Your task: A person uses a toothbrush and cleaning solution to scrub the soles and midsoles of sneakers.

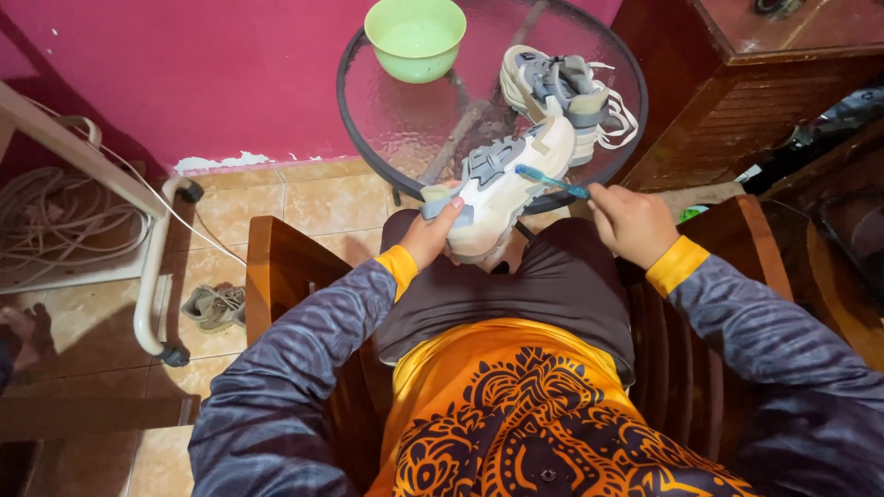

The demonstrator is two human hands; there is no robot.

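A round glass table (pixel 368 101) filled the upper middle of the frame, set against a pink wall (pixel 184 74). Below it, at centre, a wooden chair (pixel 276 267) held the seated person, whose lap and orange patterned shirt (pixel 516 414) took up the lower middle. A dark wooden cabinet (pixel 737 83) stood at upper right, and a white tube frame (pixel 147 276) with coiled cord (pixel 55 216) lay at the left edge.

On the table's upper rim sat a green bowl (pixel 415 37); to its right lay a second shoe (pixel 562 92), beige and grey, with loose laces. A small tan shoe (pixel 214 306) sat on the tiled floor at left.

At centre, just over the table's near edge and above the lap, was the shoe (pixel 502 189), white with grey panels (tilted, toe toward the lower left). The left hand (pixel 431 235) gripped it at the toe end, thumb up on the side. The right hand (pixel 631 224), to the right of centre, was closed around the handle of a blue brush (pixel 551 180), whose head touched the shoe's upper side near the heel.
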